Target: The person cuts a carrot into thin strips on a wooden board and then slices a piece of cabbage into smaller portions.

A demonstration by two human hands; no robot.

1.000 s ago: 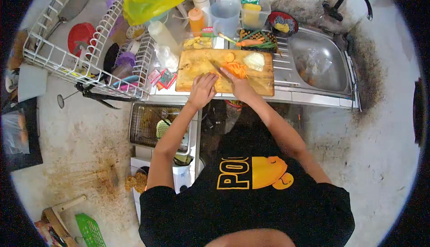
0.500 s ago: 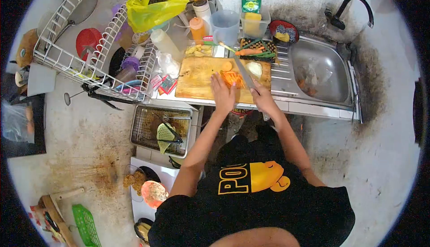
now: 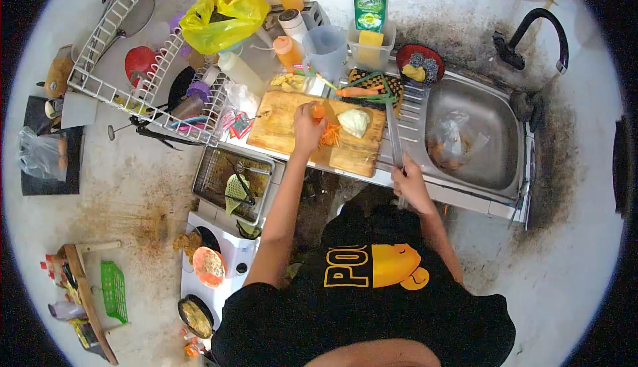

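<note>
My left hand (image 3: 308,129) is closed around a short carrot piece (image 3: 318,111) over the wooden cutting board (image 3: 276,127); only the piece's orange end shows. Beside those fingers lies a small heap of carrot shreds (image 3: 329,135). A pale cut piece of cabbage (image 3: 354,122) rests further right on the board. In my right hand (image 3: 412,184) is a large knife (image 3: 395,131), held off the board's right side with its blade pointing away from me. Behind the board, carrots (image 3: 359,92) and green stalks lie on a dark woven tray (image 3: 393,86).
A steel sink (image 3: 475,134) with a plastic bag in it lies to the right, under a black tap (image 3: 531,18). Bottles and a clear jug (image 3: 325,48) stand behind the board. At left are a white dish rack (image 3: 109,98) and a fryer basket (image 3: 229,181).
My left hand has moved from lying over the shreds to gripping the carrot piece. My right hand has carried the knife rightward, away from the shreds and off the board.
</note>
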